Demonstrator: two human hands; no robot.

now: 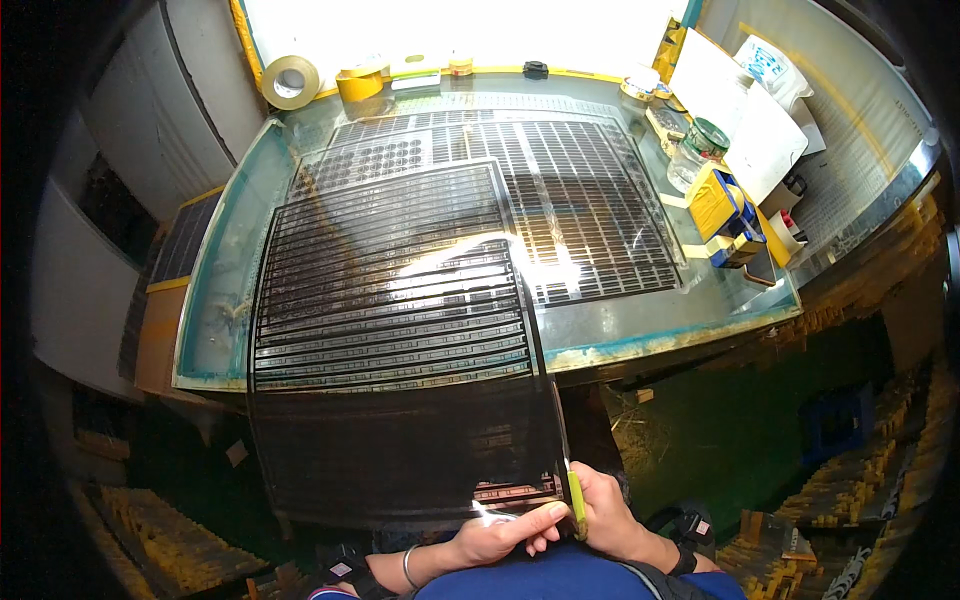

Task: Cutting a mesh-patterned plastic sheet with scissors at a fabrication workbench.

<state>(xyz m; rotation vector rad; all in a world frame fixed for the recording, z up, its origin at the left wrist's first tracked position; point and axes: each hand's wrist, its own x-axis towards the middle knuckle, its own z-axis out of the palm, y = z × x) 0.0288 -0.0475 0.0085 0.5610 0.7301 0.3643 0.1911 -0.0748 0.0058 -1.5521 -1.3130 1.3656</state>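
A large transparent film sheet (pixel 390 330) printed with black stripes and rows lies partly on the glass-topped table, its near part hanging over the front edge toward me. My left hand (pixel 505 532) pinches the sheet's near edge close to its right corner, thumb on top. Just right of it, my right hand (pixel 605 515) is closed round a slim yellow-green utility knife (pixel 576 497), held upright along the sheet's right edge. The knife's narrow metallic end points away from me. Under the held sheet lie more printed films (pixel 590 210) with dark grid patterns.
Tape rolls (pixel 291 82) stand along the back edge of the table (pixel 640 340). At the right are a lidded jar (pixel 700 155) and a blue-and-yellow tape dispenser (pixel 730 215). A bright white panel (pixel 460 30) rises behind. The floor below is dark green.
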